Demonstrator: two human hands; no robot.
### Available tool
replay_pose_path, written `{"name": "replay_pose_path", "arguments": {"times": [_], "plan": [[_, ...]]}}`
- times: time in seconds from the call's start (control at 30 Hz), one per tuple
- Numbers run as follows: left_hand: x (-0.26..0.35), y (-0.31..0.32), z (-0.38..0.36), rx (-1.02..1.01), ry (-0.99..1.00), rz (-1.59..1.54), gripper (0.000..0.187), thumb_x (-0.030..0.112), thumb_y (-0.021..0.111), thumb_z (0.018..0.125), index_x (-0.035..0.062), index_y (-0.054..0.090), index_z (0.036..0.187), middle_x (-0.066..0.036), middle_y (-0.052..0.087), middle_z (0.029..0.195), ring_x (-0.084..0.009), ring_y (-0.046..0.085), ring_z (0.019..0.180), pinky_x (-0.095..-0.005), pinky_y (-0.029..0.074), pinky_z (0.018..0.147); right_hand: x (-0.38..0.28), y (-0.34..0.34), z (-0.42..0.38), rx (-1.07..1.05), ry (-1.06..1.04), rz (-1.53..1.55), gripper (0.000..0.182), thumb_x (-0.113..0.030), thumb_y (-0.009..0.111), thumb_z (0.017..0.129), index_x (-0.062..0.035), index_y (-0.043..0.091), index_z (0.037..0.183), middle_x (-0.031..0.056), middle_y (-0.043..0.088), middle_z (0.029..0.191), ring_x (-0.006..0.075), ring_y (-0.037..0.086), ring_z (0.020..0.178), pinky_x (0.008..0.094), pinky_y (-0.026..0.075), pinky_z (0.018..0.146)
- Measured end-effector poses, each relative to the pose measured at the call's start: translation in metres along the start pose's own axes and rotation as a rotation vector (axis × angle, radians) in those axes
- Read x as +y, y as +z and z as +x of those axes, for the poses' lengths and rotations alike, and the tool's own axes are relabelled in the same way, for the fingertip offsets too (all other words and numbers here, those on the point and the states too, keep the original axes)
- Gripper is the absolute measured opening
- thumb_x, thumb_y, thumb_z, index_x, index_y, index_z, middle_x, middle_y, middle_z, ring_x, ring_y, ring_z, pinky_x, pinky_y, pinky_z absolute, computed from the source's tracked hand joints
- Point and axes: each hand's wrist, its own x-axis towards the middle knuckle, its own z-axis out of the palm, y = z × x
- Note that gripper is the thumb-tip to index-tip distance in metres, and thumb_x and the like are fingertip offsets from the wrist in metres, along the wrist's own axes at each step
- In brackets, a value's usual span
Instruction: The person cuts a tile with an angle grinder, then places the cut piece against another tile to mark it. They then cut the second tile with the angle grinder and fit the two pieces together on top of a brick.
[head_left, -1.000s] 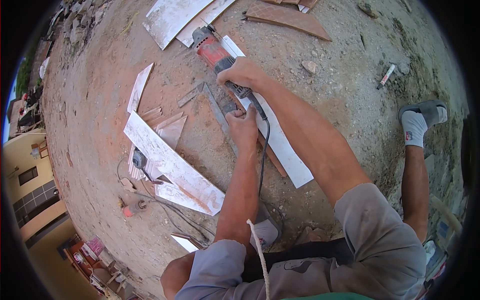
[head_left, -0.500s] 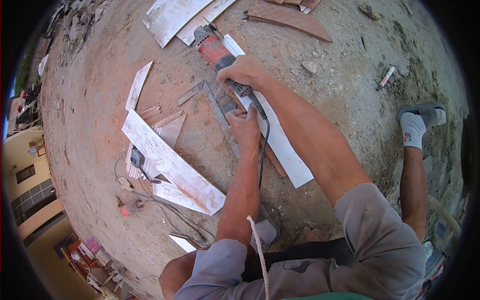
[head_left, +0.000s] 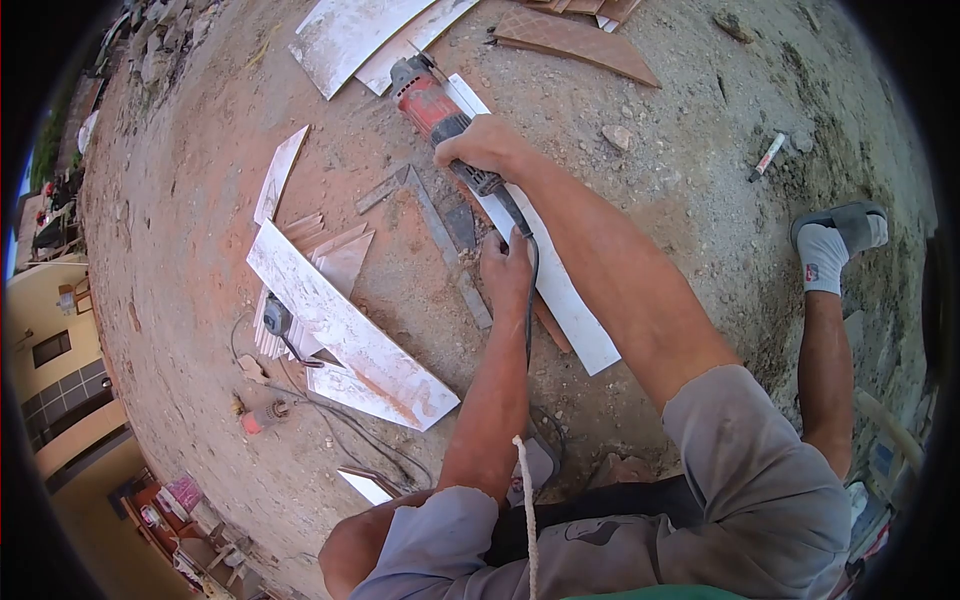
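My right hand [head_left: 482, 146] is wrapped round the dark rear body of a red and grey angle grinder [head_left: 430, 106]. The grinder lies over a long white tile strip [head_left: 570, 305], its disc end pointing up and left. My left hand [head_left: 506, 268] is at the strip's left edge, just below the grinder's tail, its fingers closed by the black cord [head_left: 533, 262]; what they grip, if anything, is hidden. Left of it, a metal square [head_left: 432, 215] lies on the ground beside a small dark flat piece [head_left: 461, 226].
White tile pieces [head_left: 330, 315] lie stacked at the left, with a second grinder [head_left: 276, 318] on them. More tiles [head_left: 360, 35] and a brown tile piece [head_left: 575, 45] lie at the top. A marker [head_left: 768, 157] is at the right. Cords [head_left: 370, 432] run along the lower left.
My left hand has moved right and slightly down, off the small dark piece and towards the cord. My right hand and the grinder have barely moved.
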Motion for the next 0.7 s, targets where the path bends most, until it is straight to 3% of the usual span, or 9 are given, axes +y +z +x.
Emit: {"name": "replay_pose_path", "arguments": {"times": [0.13, 0.2, 0.27, 0.7], "plan": [[0.002, 0.000, -0.002, -0.059, -0.047, -0.264, 0.024, 0.019, 0.060, 0.094, -0.0037, 0.062, 0.085, -0.008, 0.063, 0.078, -0.0137, 0.056, 0.072, -0.0303, 0.045, 0.069, 0.002, 0.004, 0.004, -0.001, 0.011, -0.012, 0.068, -0.041, 0.078, 0.055, 0.0085, 0.069, 0.101, 0.0255, 0.068, 0.108, 0.0313, 0.068, 0.098, 0.0336, 0.053, 0.085], [0.002, 0.000, 0.000, -0.077, -0.057, -0.371, 0.023, 0.018, 0.060, 0.095, -0.0032, 0.062, 0.085, -0.006, 0.062, 0.077, -0.0101, 0.054, 0.071, -0.0289, 0.044, 0.067, 0.005, 0.007, 0.004, 0.103, -0.070, -0.002, 0.059, -0.042, 0.076, 0.056, 0.0099, 0.070, 0.084, 0.0247, 0.070, 0.088, 0.0302, 0.068, 0.079, 0.0357, 0.053, 0.073], [-0.002, -0.001, 0.000, -0.082, -0.086, -0.343, 0.023, 0.018, 0.060, 0.095, -0.0027, 0.062, 0.084, -0.003, 0.061, 0.076, -0.0082, 0.052, 0.070, -0.0281, 0.044, 0.065, 0.005, 0.008, 0.004, 0.094, -0.064, 0.001, 0.059, -0.042, 0.076, 0.056, 0.0099, 0.070, 0.084, 0.0248, 0.070, 0.088, 0.0301, 0.068, 0.078, 0.0356, 0.053, 0.072], [-0.020, 0.003, 0.006, -0.054, -0.063, -0.221, 0.024, 0.019, 0.062, 0.092, -0.0031, 0.063, 0.083, -0.007, 0.062, 0.074, -0.0141, 0.055, 0.067, -0.0318, 0.045, 0.065, 0.006, 0.011, 0.002, 0.088, -0.033, 0.095, 0.055, -0.035, 0.077, 0.057, 0.0116, 0.069, 0.086, 0.0235, 0.069, 0.088, 0.0283, 0.068, 0.076, 0.0347, 0.053, 0.069]]}}
